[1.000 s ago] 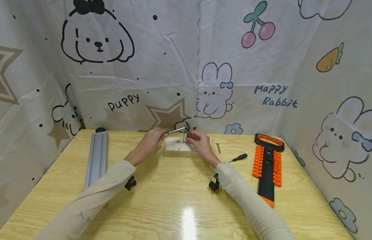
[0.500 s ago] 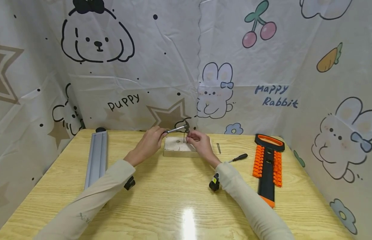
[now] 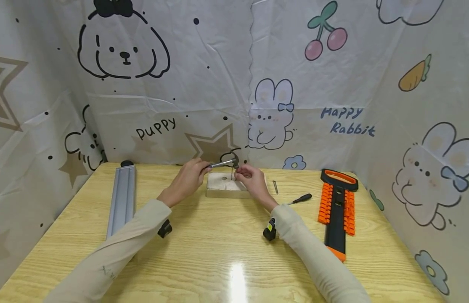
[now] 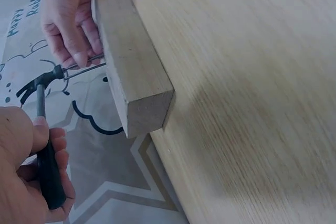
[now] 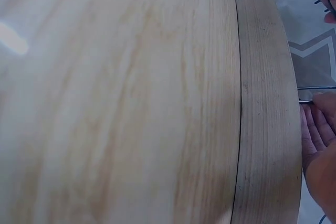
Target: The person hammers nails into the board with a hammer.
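Note:
My left hand (image 3: 187,176) grips the dark handle of a claw hammer (image 4: 41,95). Its metal head hangs level, close over the heads of two nails at a thick wooden block (image 3: 223,194). One slim nail (image 3: 231,174) stands upright on the block's top, just left of my right fingertips. Beside it, my right hand (image 3: 254,180) pinches a second nail (image 4: 79,63) between thumb and fingers, point down at the block. In the right wrist view, both shanks stick out from the wooden block (image 5: 270,108), and the hammer's head is out of frame.
Right of the block lie a loose nail (image 3: 275,187) and a black-handled screwdriver (image 3: 302,199). Farther right is an orange and black tool (image 3: 337,214) with ridged sides. A grey metal channel (image 3: 122,200) lies at the left. Printed cloth (image 3: 204,97) rises behind the table.
The hammer head lifts very slightly, then lowers again over the nails, with a small shift of my left hand. My right hand keeps its pinch in the same place.

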Action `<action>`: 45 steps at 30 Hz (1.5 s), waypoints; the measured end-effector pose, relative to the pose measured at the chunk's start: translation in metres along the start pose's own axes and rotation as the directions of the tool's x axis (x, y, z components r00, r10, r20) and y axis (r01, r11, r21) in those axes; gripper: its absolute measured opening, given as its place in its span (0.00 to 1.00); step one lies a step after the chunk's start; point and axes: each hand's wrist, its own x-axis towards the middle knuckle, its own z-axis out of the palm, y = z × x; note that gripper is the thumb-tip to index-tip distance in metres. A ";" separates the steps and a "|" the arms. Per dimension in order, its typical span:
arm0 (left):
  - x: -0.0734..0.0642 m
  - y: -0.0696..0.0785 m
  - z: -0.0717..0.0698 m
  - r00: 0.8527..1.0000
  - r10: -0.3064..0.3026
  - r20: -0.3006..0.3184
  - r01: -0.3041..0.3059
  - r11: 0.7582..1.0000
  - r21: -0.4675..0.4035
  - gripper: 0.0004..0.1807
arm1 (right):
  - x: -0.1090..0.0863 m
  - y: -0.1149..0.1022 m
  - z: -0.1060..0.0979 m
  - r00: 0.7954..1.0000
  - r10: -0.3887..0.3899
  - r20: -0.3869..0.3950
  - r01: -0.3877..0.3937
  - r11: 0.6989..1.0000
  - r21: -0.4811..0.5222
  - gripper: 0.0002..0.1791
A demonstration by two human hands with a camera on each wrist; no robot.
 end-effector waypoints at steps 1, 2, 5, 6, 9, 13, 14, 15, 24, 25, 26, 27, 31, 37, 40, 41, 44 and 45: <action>0.001 0.000 0.000 1.000 0.001 0.001 -0.001 1.000 0.002 0.12 | 0.000 0.000 0.000 1.000 0.002 -0.004 -0.002 1.000 -0.008 0.11; 0.001 0.000 0.000 1.000 0.006 -0.004 -0.006 1.000 0.001 0.12 | 0.000 0.000 0.000 1.000 0.001 -0.007 -0.001 1.000 -0.009 0.10; 0.003 0.001 -0.001 0.996 0.044 -0.072 -0.045 0.999 -0.005 0.11 | 0.000 0.000 0.000 1.000 -0.008 -0.016 0.008 1.000 -0.002 0.10; 0.003 0.002 -0.002 0.992 0.063 -0.110 -0.065 0.998 -0.015 0.10 | -0.001 0.001 0.000 1.000 -0.010 -0.017 0.010 1.000 0.000 0.10; 0.006 0.002 -0.001 0.969 0.100 -0.225 -0.119 0.991 -0.069 0.09 | -0.001 0.002 0.001 1.000 -0.016 -0.021 0.016 1.000 -0.006 0.10; 0.004 0.003 0.000 0.977 0.077 -0.200 -0.098 0.990 -0.099 0.11 | -0.001 0.002 0.001 1.000 -0.017 -0.018 0.017 1.000 -0.017 0.10; 0.004 0.002 0.001 0.987 0.058 -0.152 -0.072 0.994 -0.083 0.11 | -0.001 0.001 0.001 1.000 -0.017 -0.017 0.017 1.000 -0.017 0.10; 0.003 0.002 0.001 0.994 0.039 -0.102 -0.045 0.997 -0.063 0.11 | -0.001 0.000 0.001 1.000 -0.014 -0.012 0.014 1.000 -0.011 0.10; 0.000 0.000 0.003 1.000 0.017 0.005 -0.017 1.000 0.004 0.11 | -0.001 -0.002 0.001 1.000 -0.001 -0.011 0.000 1.000 -0.015 0.09; 0.000 -0.001 0.004 1.000 0.022 -0.002 -0.022 1.000 0.005 0.11 | -0.001 -0.002 0.001 1.000 -0.003 -0.010 0.002 1.000 -0.015 0.09; -0.001 -0.001 0.004 1.000 0.025 -0.007 -0.024 1.000 0.007 0.11 | -0.001 -0.002 0.001 1.000 -0.006 -0.008 0.006 1.000 -0.015 0.09; -0.001 -0.001 0.004 1.000 0.028 -0.011 -0.028 1.000 0.008 0.12 | -0.001 -0.002 0.001 1.000 -0.008 -0.006 0.008 1.000 -0.014 0.09; -0.002 -0.002 0.005 0.999 0.036 -0.025 -0.036 0.999 0.013 0.12 | -0.001 -0.001 0.001 1.000 -0.016 -0.007 0.016 1.000 -0.017 0.10; -0.002 -0.002 0.004 0.998 0.038 -0.051 -0.038 0.999 0.002 0.12 | 0.000 0.001 0.002 0.999 -0.039 -0.022 0.038 0.999 -0.024 0.09; 0.000 -0.003 0.005 0.998 0.048 -0.046 -0.047 0.999 0.010 0.12 | 0.000 0.002 0.002 0.999 -0.045 -0.022 0.044 0.999 -0.026 0.08; 0.000 -0.003 0.005 0.997 0.056 -0.045 -0.055 0.998 0.016 0.11 | 0.000 0.002 0.002 0.999 -0.044 -0.020 0.044 0.999 -0.024 0.08; 0.003 -0.003 0.004 0.992 0.093 -0.083 -0.091 0.995 0.030 0.11 | 0.000 0.002 0.001 0.999 -0.044 -0.016 0.043 0.999 -0.023 0.08; 0.004 -0.003 0.004 0.988 0.107 -0.108 -0.105 0.994 0.024 0.11 | 0.000 0.002 0.001 0.999 -0.044 -0.016 0.044 0.999 -0.024 0.08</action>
